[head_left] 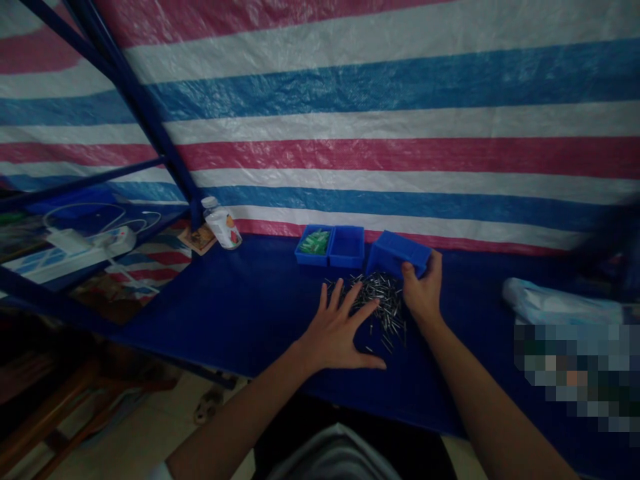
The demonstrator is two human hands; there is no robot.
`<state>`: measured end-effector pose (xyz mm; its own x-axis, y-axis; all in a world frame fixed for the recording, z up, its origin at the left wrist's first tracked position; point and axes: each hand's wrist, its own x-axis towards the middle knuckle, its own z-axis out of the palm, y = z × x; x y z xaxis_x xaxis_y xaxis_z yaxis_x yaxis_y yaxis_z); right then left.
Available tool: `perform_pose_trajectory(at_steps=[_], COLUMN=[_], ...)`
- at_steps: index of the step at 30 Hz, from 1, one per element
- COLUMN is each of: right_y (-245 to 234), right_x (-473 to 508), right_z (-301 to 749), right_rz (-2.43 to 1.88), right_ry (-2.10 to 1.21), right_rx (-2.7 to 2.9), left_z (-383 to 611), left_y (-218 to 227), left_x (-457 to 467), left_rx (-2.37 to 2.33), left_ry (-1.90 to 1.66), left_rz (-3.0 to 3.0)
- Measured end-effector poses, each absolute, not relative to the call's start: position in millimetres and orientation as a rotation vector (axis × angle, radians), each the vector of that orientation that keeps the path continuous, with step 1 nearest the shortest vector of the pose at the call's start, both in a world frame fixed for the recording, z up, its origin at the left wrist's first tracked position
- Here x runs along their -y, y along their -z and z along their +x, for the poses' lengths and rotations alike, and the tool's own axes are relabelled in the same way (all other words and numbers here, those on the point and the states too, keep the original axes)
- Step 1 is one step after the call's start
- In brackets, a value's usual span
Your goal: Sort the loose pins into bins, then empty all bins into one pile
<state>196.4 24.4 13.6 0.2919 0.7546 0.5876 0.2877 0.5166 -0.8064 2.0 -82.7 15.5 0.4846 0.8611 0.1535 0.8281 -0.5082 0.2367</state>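
Observation:
A heap of thin, shiny metal pins or rivets (384, 299) lies spread on the blue table; their exact kind is too small to make out. My right hand (424, 283) grips a blue plastic bin (400, 248), tilted on its side at the heap's far edge. Over the heap's left side, my left hand (343, 330) is spread wide with nothing in it. Behind the hands stand two joined blue compartments: the left bin (314, 259) contains green pieces (315, 242), and the right bin (347, 247) shows a bare inside.
A white bottle (221, 223) stands at the back left beside a brown card-like item (199, 239). Further left, a power strip (95, 250) with white cables rests on a shelf. A plastic bag (560, 303) lies on the right. A striped tarp (380, 153) hangs behind the table (240, 313).

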Motion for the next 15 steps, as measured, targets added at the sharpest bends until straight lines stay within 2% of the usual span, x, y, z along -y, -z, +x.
perform_pose_trajectory(at_steps=[15], right_y=[-14.8], right_x=[-21.9], right_z=[203.4], right_rz=[-1.081], right_ry=[-0.344], right_rx=[1.321], left_z=[-16.6], left_y=[-14.8], left_x=[34.9], left_rx=[-1.564], left_ry=[-0.587], left_rz=[2.426])
